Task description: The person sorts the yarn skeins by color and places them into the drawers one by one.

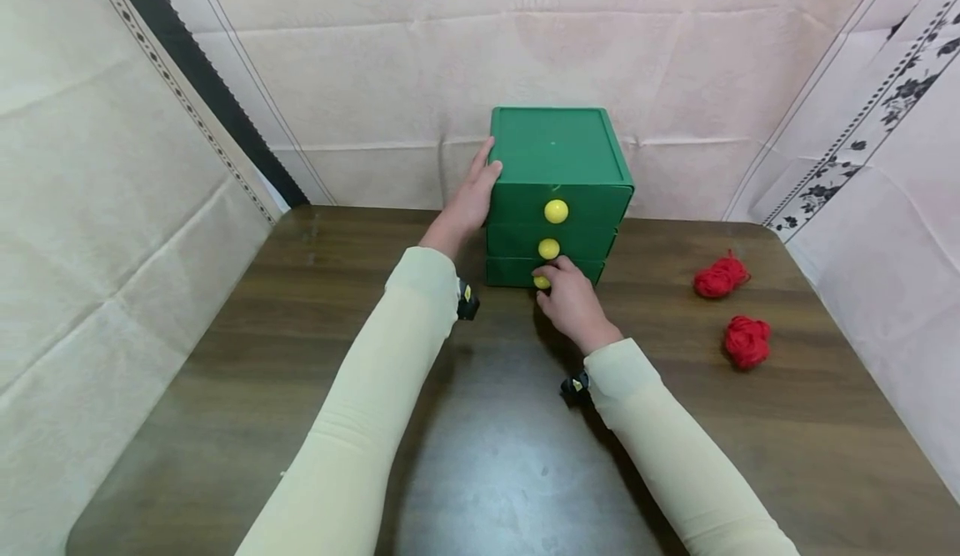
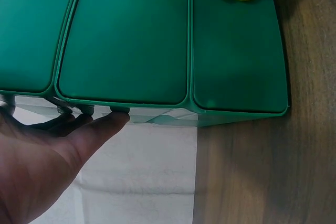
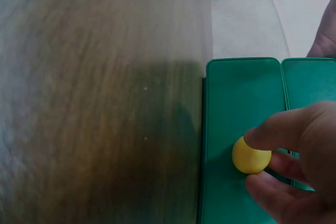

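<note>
A green three-drawer box [image 1: 558, 147] stands at the back of the table, each drawer front bearing a round yellow knob. All the drawers look closed. My left hand [image 1: 471, 199] rests against the box's left side with its fingers extended, as the left wrist view also shows [image 2: 58, 150]. Low at the front, my right hand [image 1: 573, 302] pinches the bottom drawer's yellow knob [image 3: 251, 157] between thumb and fingers. The middle knob [image 1: 549, 248] and the top knob [image 1: 556, 211] sit above it, untouched.
Two red yarn bundles, one farther back [image 1: 720, 276] and one nearer [image 1: 747, 342], lie on the wooden table [image 1: 300, 423] to the right of the box. A pale cloth backdrop [image 1: 360, 81] hangs behind the table and along both sides.
</note>
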The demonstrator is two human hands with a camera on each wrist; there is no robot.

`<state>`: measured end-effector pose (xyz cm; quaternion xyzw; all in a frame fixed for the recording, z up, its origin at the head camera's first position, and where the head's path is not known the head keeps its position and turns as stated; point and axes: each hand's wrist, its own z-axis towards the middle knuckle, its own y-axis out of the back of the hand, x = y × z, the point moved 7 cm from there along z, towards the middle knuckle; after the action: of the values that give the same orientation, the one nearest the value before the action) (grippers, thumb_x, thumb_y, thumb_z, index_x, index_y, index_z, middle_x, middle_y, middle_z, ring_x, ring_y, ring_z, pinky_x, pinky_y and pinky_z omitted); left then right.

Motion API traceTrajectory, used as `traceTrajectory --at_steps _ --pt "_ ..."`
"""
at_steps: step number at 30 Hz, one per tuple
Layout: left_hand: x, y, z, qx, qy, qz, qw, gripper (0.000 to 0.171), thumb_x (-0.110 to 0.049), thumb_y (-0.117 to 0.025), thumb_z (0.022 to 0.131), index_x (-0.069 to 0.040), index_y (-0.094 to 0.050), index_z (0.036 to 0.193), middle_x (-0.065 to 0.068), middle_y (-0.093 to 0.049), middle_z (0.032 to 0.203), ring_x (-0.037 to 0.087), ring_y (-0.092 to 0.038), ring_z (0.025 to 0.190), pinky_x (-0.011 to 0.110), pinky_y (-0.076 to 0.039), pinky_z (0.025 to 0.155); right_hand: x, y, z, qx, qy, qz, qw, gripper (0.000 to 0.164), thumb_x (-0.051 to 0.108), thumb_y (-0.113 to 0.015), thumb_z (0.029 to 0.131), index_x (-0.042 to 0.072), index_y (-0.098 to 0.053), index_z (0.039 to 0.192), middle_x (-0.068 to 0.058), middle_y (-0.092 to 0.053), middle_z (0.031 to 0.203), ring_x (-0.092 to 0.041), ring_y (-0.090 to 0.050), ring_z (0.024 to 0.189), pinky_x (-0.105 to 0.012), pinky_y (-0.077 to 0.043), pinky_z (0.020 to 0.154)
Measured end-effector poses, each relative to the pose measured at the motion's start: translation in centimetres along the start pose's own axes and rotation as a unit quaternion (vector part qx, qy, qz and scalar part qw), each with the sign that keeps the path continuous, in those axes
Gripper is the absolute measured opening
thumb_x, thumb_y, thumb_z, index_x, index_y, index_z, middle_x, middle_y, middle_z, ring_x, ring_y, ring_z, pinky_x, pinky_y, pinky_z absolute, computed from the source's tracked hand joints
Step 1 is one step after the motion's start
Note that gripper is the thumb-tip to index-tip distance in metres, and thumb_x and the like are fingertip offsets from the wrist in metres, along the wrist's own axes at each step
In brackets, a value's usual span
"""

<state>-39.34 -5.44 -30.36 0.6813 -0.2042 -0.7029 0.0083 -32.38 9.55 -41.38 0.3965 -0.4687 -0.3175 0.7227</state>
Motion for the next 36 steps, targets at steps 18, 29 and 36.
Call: traceTrajectory --at_steps 18,29,36 --pt "1.3 0.0 1.4 -0.014 -0.024 -0.001 0.9996 0.053 -0.052 -0.023 0.103 -0.048 -0.003 0.152 -0.012 -0.005 0.163 0.017 -0.008 0.15 0.053 -0.012 0.118 0.4 0.6 0.3 -0.011 0.002 -0.035 0.999 0.021 0.008 -0.069 0.088 0.003 -0.069 0.108 -0.013 -0.059 0.111 -0.031 -0.063 0.103 -0.048 -0.051 0.092" --pt "1.4 0.0 1.4 -0.012 -0.031 -0.007 0.9994 0.053 -0.05 -0.023 0.104 -0.046 -0.003 0.153 -0.013 -0.004 0.163 0.015 -0.006 0.15 0.052 -0.011 0.119 0.9 0.6 -0.3 0.004 0.009 -0.038 0.999 0.02 0.007 -0.069 0.087 0.003 -0.071 0.107 -0.011 -0.059 0.108 -0.029 -0.064 0.099 -0.045 -0.053 0.087" --pt "1.6 0.0 1.6 -0.012 -0.026 -0.012 0.9995 0.053 -0.051 -0.024 0.103 -0.047 -0.003 0.152 -0.012 -0.005 0.163 0.017 -0.008 0.15 0.053 -0.014 0.118 1.3 0.7 -0.7 0.018 0.014 -0.04 0.999 0.019 0.005 -0.068 0.087 0.002 -0.072 0.105 -0.01 -0.06 0.104 -0.027 -0.063 0.095 -0.042 -0.054 0.084"
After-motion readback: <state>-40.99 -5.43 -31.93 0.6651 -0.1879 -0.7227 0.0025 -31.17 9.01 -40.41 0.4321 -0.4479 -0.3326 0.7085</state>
